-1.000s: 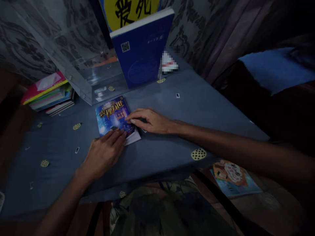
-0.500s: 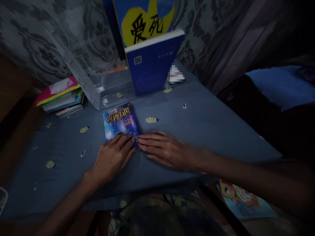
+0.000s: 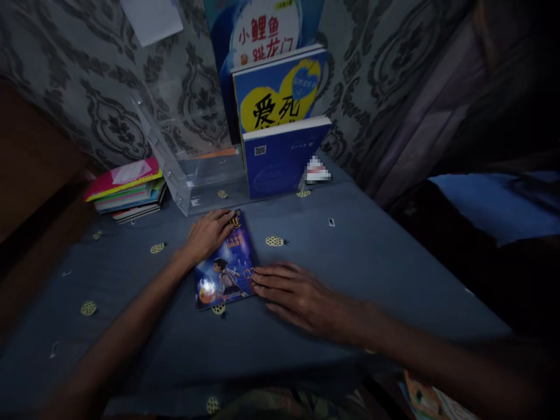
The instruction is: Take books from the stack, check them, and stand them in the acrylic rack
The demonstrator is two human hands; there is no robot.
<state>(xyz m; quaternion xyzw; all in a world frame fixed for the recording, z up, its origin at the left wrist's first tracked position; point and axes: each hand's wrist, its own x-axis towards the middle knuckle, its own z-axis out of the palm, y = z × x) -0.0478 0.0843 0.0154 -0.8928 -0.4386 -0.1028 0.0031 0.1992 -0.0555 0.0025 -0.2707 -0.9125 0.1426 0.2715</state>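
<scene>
Change: left hand moved from near edge of small blue book up to its far end since a second ago; now lies over the title area, fingertips toward the clear stand. Right hand slid from the book's right side to a spot beside its lower right corner.

Book position: flat on the blue cloth, cover up, between the two hands; far end under left palm, lower right corner at right fingertips. White sheet seen sticking out under it a second ago no longer visible.

Meaning: book looks squared and closed; hands framing it end and side, as for sliding or lifting. Judgement only.

Left fingers: spread and flat, pressing on the cover; not curled round any edge that can be seen.

Right fingers: extended, flat on cloth, tips touching or just beside the book's edge; nothing held.

Beyond left fingertips: clear acrylic stand, near, open side toward the book.

Right of stand: dark blue book upright, with yellow-heart book and a taller one behind it against the patterned wall.

Left of left hand: stack of coloured books, well apart.

In the way: nothing between book and stand mouth; only printed yellow dots on the cloth.

Light: dim; edges of fingers soft.
</scene>
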